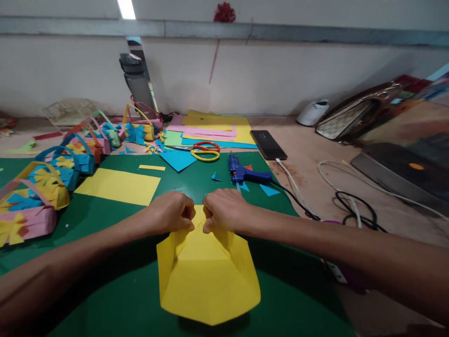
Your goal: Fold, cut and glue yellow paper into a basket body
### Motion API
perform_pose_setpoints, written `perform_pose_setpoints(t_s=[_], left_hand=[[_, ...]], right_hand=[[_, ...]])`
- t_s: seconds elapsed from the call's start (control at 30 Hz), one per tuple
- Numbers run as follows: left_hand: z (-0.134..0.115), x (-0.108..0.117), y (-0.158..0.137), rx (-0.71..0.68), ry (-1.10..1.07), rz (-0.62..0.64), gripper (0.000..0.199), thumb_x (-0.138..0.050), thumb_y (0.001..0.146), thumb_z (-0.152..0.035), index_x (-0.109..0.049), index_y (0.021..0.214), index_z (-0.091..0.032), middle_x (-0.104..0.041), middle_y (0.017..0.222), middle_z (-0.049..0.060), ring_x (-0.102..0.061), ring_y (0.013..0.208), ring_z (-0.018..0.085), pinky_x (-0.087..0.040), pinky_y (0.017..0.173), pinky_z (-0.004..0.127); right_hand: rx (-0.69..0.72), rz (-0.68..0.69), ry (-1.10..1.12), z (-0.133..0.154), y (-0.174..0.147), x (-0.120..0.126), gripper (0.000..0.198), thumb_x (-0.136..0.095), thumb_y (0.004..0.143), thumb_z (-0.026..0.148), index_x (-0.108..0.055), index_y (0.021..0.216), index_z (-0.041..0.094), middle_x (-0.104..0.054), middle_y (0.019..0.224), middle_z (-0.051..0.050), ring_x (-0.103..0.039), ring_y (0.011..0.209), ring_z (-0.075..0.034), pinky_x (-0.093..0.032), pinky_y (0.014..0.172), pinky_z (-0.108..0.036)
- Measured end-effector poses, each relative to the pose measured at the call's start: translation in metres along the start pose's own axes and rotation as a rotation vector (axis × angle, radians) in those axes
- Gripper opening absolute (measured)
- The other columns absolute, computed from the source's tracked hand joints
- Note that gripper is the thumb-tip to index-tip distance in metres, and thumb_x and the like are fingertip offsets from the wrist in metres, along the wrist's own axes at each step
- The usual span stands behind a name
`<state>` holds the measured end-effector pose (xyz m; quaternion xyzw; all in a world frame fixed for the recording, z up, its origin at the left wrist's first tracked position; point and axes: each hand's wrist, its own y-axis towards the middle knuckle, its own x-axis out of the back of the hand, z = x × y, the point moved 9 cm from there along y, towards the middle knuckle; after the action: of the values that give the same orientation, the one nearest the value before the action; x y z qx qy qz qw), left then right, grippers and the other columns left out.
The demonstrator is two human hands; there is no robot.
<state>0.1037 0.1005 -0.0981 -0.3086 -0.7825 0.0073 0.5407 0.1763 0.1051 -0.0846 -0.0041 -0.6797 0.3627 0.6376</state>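
Note:
A sheet of yellow paper (206,281), partly folded, stands out toward me over the green mat (115,290). Its far end is pinched between both fists. My left hand (173,211) is closed on the far left corner, my right hand (224,210) on the far right corner, and a narrow gap separates them. Creases run along the paper, and its sides bend upward. My fingertips partly hide the folded far end. Just beyond my right hand lies a blue hot glue gun (245,172).
Small paper baskets (52,180) with paper flowers line the left side. A flat yellow sheet (119,186) lies beyond my left forearm. Scissors (205,150), coloured paper (213,128) and a phone (268,144) lie farther back. Cables (358,206) loop across the right.

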Motion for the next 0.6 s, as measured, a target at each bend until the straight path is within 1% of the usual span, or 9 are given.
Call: perform_pose_setpoints(t_s=[0.07, 0.13, 0.2, 0.33, 0.4, 0.47, 0.53, 0.6], left_hand=[[0.0017, 0.0055, -0.0014, 0.021, 0.062, -0.047, 0.021, -0.068, 0.066, -0.028, -0.062, 0.083, -0.018, -0.064, 0.076, 0.001, -0.057, 0.068, 0.018, -0.029, 0.052, 0.024], [0.0020, 0.0102, -0.0027, 0.028, 0.117, -0.088, 0.038, -0.072, 0.064, -0.033, -0.059, 0.096, -0.018, -0.063, 0.092, 0.006, -0.058, 0.081, 0.023, -0.032, 0.056, 0.025], [0.0011, 0.0118, -0.0036, 0.018, 0.150, -0.103, 0.047, -0.072, 0.064, -0.035, -0.056, 0.104, -0.017, -0.061, 0.102, 0.009, -0.057, 0.090, 0.026, -0.034, 0.060, 0.027], [0.0003, 0.0098, -0.0035, -0.004, 0.160, -0.094, 0.043, -0.070, 0.068, -0.035, -0.056, 0.105, -0.018, -0.062, 0.098, 0.008, -0.058, 0.085, 0.025, -0.034, 0.060, 0.027], [0.0007, 0.0087, -0.0030, -0.007, 0.151, -0.091, 0.042, -0.070, 0.067, -0.034, -0.056, 0.103, -0.018, -0.063, 0.094, 0.006, -0.058, 0.081, 0.024, -0.033, 0.058, 0.026], [0.0008, 0.0077, -0.0025, -0.007, 0.139, -0.090, 0.038, -0.070, 0.065, -0.034, -0.057, 0.098, -0.018, -0.063, 0.090, 0.005, -0.058, 0.077, 0.023, -0.031, 0.056, 0.026], [-0.0002, 0.0065, -0.0023, -0.012, 0.128, -0.088, 0.035, -0.071, 0.063, -0.034, -0.059, 0.091, -0.018, -0.062, 0.087, 0.005, -0.057, 0.074, 0.022, -0.030, 0.055, 0.026], [-0.0020, 0.0055, -0.0026, -0.018, 0.120, -0.090, 0.033, -0.072, 0.061, -0.035, -0.060, 0.087, -0.018, -0.061, 0.087, 0.006, -0.056, 0.077, 0.023, -0.030, 0.056, 0.026]], right_hand=[[0.016, -0.054, -0.034, 0.0032, -0.0030, 0.0046, 0.045, -0.077, 0.066, 0.039, -0.065, 0.102, 0.016, -0.067, 0.097, -0.010, -0.062, 0.091, -0.027, -0.039, 0.064, -0.029], [0.043, -0.111, -0.079, 0.0065, -0.0053, 0.0094, 0.056, -0.077, 0.065, 0.041, -0.060, 0.112, 0.015, -0.064, 0.107, -0.013, -0.060, 0.097, -0.029, -0.039, 0.066, -0.030], [0.067, -0.133, -0.115, 0.0086, -0.0053, 0.0113, 0.062, -0.078, 0.064, 0.043, -0.057, 0.114, 0.014, -0.064, 0.106, -0.014, -0.059, 0.097, -0.030, -0.039, 0.065, -0.030], [0.072, -0.072, -0.104, 0.0077, -0.0008, 0.0080, 0.058, -0.078, 0.063, 0.044, -0.059, 0.109, 0.015, -0.067, 0.094, -0.010, -0.062, 0.091, -0.029, -0.040, 0.064, -0.030], [0.069, -0.046, -0.097, 0.0074, -0.0001, 0.0070, 0.054, -0.078, 0.063, 0.044, -0.061, 0.106, 0.015, -0.068, 0.092, -0.010, -0.063, 0.090, -0.029, -0.040, 0.065, -0.030], [0.071, -0.047, -0.101, 0.0082, -0.0014, 0.0077, 0.050, -0.078, 0.064, 0.043, -0.063, 0.102, 0.015, -0.068, 0.094, -0.011, -0.062, 0.092, -0.029, -0.040, 0.066, -0.031], [0.079, -0.076, -0.107, 0.0099, -0.0040, 0.0102, 0.048, -0.079, 0.063, 0.042, -0.064, 0.101, 0.015, -0.066, 0.102, -0.013, -0.060, 0.097, -0.030, -0.041, 0.068, -0.031], [0.083, -0.094, -0.101, 0.0110, -0.0065, 0.0110, 0.048, -0.079, 0.063, 0.039, -0.064, 0.101, 0.014, -0.064, 0.106, -0.014, -0.059, 0.101, -0.030, -0.041, 0.069, -0.031]])
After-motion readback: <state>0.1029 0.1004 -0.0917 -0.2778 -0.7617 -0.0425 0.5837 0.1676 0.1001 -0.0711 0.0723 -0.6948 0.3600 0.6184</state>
